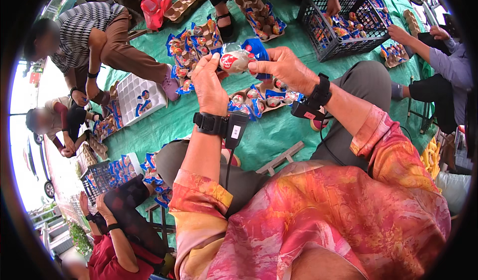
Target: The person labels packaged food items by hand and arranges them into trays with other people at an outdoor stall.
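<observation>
In front of me, both hands hold up an egg-shaped item in a clear and blue plastic wrapper with red printing. My left hand pinches the wrapper's near left edge between thumb and fingers. On the other side, my right hand grips the blue end, its thumb against the wrapper. Below them, a pulp egg tray with several similar wrapped items lies on the green tarp. More wrapped items are heaped just beyond my left hand.
A black plastic crate of wrapped items stands at the upper right, with a person's hand in it. A white tray lies at the left. A low wooden frame rests near my legs. Several people sit around the tarp.
</observation>
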Motion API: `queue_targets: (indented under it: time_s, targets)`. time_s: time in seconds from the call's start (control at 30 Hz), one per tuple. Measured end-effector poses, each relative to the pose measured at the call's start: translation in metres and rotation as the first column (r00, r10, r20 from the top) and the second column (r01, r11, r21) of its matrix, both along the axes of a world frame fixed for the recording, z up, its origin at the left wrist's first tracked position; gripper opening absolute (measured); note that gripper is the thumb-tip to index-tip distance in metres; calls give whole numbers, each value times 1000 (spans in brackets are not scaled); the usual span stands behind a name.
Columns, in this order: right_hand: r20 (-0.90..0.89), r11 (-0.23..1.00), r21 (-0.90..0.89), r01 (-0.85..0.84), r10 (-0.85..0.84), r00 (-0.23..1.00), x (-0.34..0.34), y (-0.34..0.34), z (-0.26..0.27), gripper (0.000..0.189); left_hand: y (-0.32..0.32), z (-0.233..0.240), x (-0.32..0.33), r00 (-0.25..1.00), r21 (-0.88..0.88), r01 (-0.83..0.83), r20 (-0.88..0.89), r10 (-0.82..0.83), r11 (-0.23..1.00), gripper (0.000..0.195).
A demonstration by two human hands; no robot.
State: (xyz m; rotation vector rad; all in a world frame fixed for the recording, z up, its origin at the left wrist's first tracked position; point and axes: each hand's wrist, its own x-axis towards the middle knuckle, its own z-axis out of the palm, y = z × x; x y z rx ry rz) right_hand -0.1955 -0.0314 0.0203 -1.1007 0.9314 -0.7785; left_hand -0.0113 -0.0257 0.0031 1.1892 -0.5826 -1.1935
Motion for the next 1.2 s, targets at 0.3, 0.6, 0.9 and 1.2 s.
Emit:
queue_targets:
  time_s: [0.3,0.6,0.9,1.2]
  targets:
    - [-166,986,91,-136,150,975,-8,-3,-5,25,-5,-2,15,961,-11,208,191,-202,978,11]
    - [-81,996,-83,-23,16,997,-7,-11,-10,16,8,11,-10,853,10,378,384,-353,926,16]
    - [40,992,-27,123,-122,992,-11,-16,-22,13,18,11,-10,861,-36,425,325,-392,904,18]
    - [42,981,-110,159,-156,987,-7,-12,-13,12,16,10,-12,870,-49,338,396,-293,940,10]
